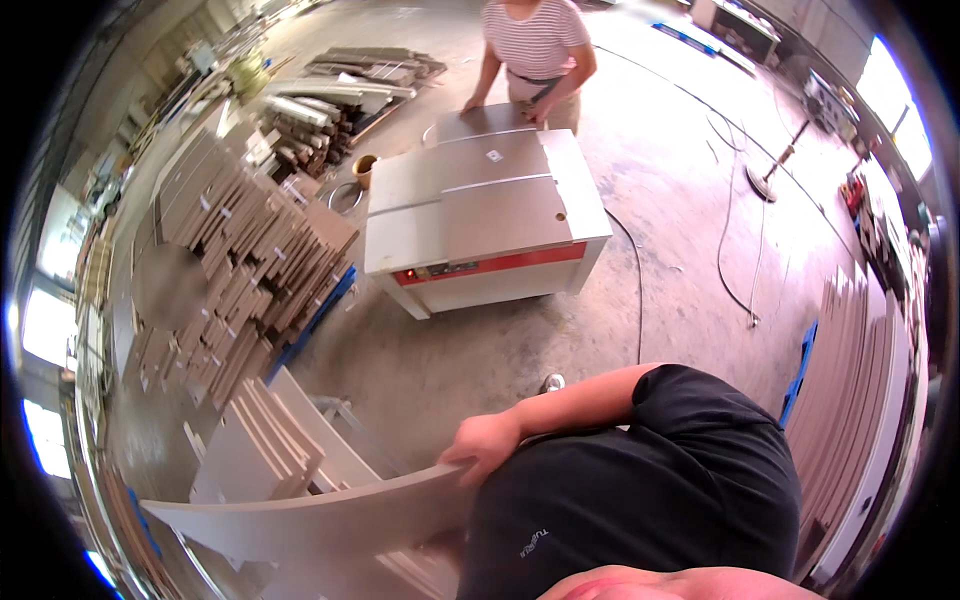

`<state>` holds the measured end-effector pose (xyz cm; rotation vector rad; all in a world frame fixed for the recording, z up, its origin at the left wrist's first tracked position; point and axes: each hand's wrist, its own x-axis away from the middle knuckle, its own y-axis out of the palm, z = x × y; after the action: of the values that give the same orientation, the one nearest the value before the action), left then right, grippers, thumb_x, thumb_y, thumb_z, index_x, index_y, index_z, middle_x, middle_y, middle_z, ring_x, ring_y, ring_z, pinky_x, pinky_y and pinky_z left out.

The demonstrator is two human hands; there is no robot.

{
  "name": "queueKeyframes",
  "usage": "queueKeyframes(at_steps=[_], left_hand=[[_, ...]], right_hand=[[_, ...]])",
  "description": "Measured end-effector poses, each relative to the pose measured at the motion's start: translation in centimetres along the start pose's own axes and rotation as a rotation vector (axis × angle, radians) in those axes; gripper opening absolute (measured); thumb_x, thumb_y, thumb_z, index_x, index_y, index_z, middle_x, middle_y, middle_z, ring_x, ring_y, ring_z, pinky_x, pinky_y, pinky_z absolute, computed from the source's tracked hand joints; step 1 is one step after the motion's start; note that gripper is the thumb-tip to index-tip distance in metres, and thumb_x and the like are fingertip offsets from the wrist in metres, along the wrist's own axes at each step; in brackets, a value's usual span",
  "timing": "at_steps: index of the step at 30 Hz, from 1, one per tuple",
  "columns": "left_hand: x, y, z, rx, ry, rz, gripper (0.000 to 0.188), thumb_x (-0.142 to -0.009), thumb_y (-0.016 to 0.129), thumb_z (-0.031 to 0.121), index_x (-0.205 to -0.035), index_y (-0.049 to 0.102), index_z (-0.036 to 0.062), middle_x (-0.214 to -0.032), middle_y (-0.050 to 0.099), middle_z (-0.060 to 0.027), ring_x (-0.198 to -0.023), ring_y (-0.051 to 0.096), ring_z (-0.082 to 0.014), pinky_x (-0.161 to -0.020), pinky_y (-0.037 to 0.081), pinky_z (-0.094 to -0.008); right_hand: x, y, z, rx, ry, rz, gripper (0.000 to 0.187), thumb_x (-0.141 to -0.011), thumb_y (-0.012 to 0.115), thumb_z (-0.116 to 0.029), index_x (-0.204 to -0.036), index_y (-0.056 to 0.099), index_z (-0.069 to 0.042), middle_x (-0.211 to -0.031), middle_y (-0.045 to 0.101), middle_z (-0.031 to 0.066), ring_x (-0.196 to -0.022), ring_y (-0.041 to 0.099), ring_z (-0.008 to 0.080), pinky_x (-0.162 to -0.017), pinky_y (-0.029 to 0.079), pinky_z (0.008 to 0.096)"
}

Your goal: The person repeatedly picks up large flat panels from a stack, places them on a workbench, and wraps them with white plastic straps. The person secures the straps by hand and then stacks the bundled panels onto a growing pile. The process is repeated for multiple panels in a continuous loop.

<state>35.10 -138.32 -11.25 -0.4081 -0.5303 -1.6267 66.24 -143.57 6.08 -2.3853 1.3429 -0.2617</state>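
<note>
My right hand [485, 445] grips the upper edge of a long pale grey board [310, 520] at the lower left, its fingers closed over the edge. A blurred patch of skin, apparently my left hand [442, 548], shows low by the same board near my shirt; its fingers cannot be made out. Several pale boards [265, 430] lean together just behind the held one. Farther off stands a white strapping machine [490, 285] with a red front strip. On its top lies a grey-brown panel [500, 215] with a pale strap across it.
Across the machine a person in a striped shirt [535, 40] has both hands on a panel. Stacked brown boards [240, 250] lie on a blue pallet at left, with more boards [850, 400] at right. Cables [640, 290] run along the floor near a round-based stand [762, 183].
</note>
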Motion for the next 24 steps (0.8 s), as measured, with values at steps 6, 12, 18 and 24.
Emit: queueKeyframes(at_steps=[6, 12, 18, 24], left_hand=[[-4.0, 11.0, 0.4, -0.199, -0.067, -0.217, 0.069, -0.097, 0.055, 0.058, -0.139, 0.053, 0.0034, -0.132, 0.061, -0.0150, -0.117, 0.059, -0.0290, -0.099, 0.050, -0.0484], [-6.0, 26.8, -0.6, -0.459, -0.097, -0.485, 0.071, -0.097, 0.053, 0.059, -0.140, 0.052, 0.0036, -0.134, 0.059, -0.0150, -0.119, 0.058, -0.0302, -0.101, 0.049, -0.0492], [-6.2, 35.4, -1.7, -0.601, -0.135, -0.580, 0.072, -0.097, 0.051, 0.061, -0.141, 0.051, 0.0038, -0.136, 0.058, -0.0151, -0.121, 0.056, -0.0313, -0.102, 0.048, -0.0499], [-7.1, 35.4, -0.2, -0.690, -0.138, -0.640, 0.074, -0.096, 0.049, 0.062, -0.143, 0.050, 0.0040, -0.138, 0.057, -0.0152, -0.123, 0.055, -0.0325, -0.104, 0.046, -0.0507]], right_hand=[[7.1, -4.6, 6.9, -0.071, 0.119, 0.043, 0.044, -0.084, 0.076, -0.031, -0.117, 0.067, -0.004, -0.099, 0.073, 0.0170, -0.095, 0.070, 0.0331, -0.083, 0.053, 0.0445], [8.7, -5.0, 1.5, -0.022, 0.524, 0.784, 0.048, -0.083, 0.064, -0.045, -0.108, 0.069, -0.005, -0.098, 0.072, 0.0222, -0.097, 0.069, 0.0422, -0.085, 0.054, 0.0520], [12.6, -5.8, 5.7, 0.019, 0.629, 1.007, 0.048, -0.081, 0.061, -0.050, -0.099, 0.071, -0.006, -0.091, 0.072, 0.0210, -0.089, 0.069, 0.0418, -0.079, 0.055, 0.0521], [16.5, -5.7, 6.1, -0.106, 0.726, 1.165, 0.049, -0.081, 0.060, -0.049, -0.103, 0.072, -0.007, -0.095, 0.073, 0.0210, -0.092, 0.070, 0.0411, -0.081, 0.056, 0.0503]])
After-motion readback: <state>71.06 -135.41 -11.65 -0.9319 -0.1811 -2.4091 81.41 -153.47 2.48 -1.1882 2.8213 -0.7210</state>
